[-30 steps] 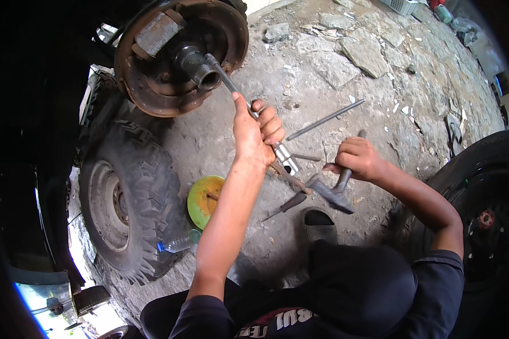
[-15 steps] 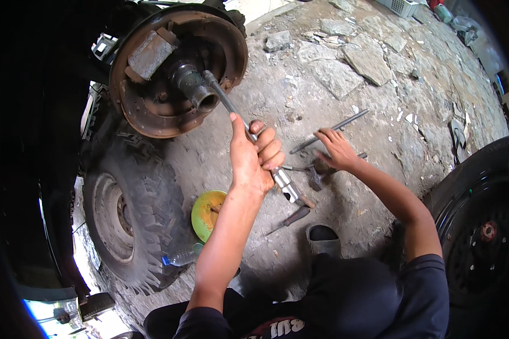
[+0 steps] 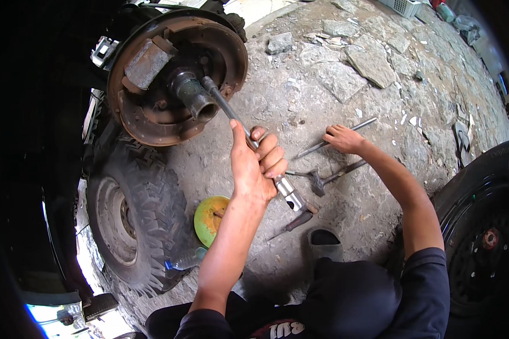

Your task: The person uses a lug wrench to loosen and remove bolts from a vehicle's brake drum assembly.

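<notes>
My left hand [image 3: 254, 161] is closed round a long steel socket wrench bar [image 3: 227, 107]. The socket at its far end is beside the hollow spindle [image 3: 195, 99] of a rusty brake backing plate [image 3: 152, 127]; I cannot tell whether it sits on a bolt. Below my fist, the bar ends in a shiny head with a hole. My right hand [image 3: 343, 139] reaches down to a straight metal rod [image 3: 366, 123] on the ground, its fingers curled over the rod's middle. Close to that hand lie a hammer [image 3: 316, 183] and a dark-handled screwdriver [image 3: 297, 221].
A treaded wheel [image 3: 116, 217] leans at the left, near a green-yellow bowl [image 3: 205, 212] and a plastic bottle [image 3: 185, 260]. Another wheel [image 3: 481, 231] is at the right. Flat stones [image 3: 370, 65] lie farther out. My shoe [image 3: 325, 237] is near the screwdriver.
My right hand has shifted from over the hammer's handle to the rod, and its fingers have curled round it. My left hand keeps hold of the socket bar. The view has tilted slightly.
</notes>
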Demonstrator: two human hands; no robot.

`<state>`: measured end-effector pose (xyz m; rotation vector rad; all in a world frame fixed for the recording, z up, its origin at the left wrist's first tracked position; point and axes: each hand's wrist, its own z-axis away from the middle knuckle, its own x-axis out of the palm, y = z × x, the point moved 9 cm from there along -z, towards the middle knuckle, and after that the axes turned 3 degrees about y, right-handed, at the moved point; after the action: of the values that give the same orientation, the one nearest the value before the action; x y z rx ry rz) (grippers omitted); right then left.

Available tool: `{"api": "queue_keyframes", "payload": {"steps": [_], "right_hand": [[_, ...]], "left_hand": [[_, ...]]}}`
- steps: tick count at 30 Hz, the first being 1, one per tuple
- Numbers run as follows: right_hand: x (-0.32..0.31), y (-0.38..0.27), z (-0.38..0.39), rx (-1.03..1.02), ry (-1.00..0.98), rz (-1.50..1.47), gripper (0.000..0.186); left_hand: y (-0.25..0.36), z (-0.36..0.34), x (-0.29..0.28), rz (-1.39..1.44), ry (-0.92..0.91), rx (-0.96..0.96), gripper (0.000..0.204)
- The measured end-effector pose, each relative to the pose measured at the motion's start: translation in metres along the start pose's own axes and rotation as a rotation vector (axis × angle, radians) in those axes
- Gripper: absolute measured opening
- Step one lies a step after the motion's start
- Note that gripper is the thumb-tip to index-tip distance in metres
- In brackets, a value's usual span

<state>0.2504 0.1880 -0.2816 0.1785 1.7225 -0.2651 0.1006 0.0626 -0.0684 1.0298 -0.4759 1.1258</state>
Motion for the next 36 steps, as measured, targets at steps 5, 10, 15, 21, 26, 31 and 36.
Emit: {"api": "queue_keyframes", "payload": {"steps": [5, 10, 15, 21, 26, 31, 36], "right_hand": [[-0.081, -0.019, 0.003, 0.127, 0.004, -0.418, 0.027], [-0.187, -0.073, 0.027, 0.069, 0.219, -0.826, 0.019], [-0.193, -0.091, 0.033, 0.13, 0.312, -0.903, 0.02], [-0.168, -0.099, 0.022, 0.144, 0.381, -1.047, 0.025], [-0.162, -0.105, 0.011, 0.097, 0.436, -1.13, 0.027], [-0.142, -0.098, -0.007, 0.315, 0.36, -1.098, 0.04], [-0.133, -0.105, -0.019, 0.3, 0.34, -1.138, 0.042]], "left_hand": [[0.002, -0.002, -0.006, -0.02, -0.01, -0.024, 0.052], [0.003, 0.001, -0.003, -0.004, -0.001, 0.006, 0.049], [0.005, 0.002, -0.002, 0.036, -0.029, 0.011, 0.047], [0.001, -0.002, -0.002, 0.024, -0.054, -0.001, 0.046], [0.003, 0.001, 0.0, 0.035, -0.05, 0.007, 0.046], [0.004, 0.002, 0.001, 0.063, -0.058, 0.004, 0.046], [0.004, 0.003, 0.002, 0.052, -0.066, 0.002, 0.046]]}}
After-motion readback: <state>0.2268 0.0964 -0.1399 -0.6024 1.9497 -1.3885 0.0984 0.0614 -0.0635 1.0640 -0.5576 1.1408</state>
